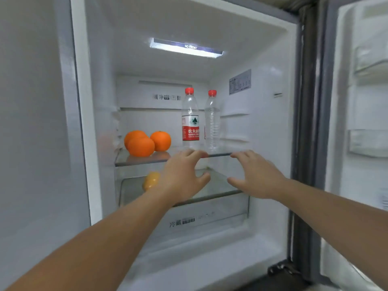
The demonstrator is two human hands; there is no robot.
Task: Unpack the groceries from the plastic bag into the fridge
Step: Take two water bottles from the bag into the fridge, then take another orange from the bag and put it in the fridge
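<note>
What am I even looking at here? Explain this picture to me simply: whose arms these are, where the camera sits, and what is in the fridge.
There is one picture, taken by a camera worn on a person's head, looking forward and down. So the two bare arms reaching in from the bottom belong to the wearer.

The left hand and right hand are both open and hold nothing; they hover in front of the glass shelf of an open fridge.

On that shelf sit three oranges on the left and two clear water bottles with red caps on the right: a labelled bottle and an unlabelled bottle, both upright.

On the shelf below, a yellow item is blurred and partly hidden by the left arm, so I cannot name it. The grocery bag is not in view.
</note>
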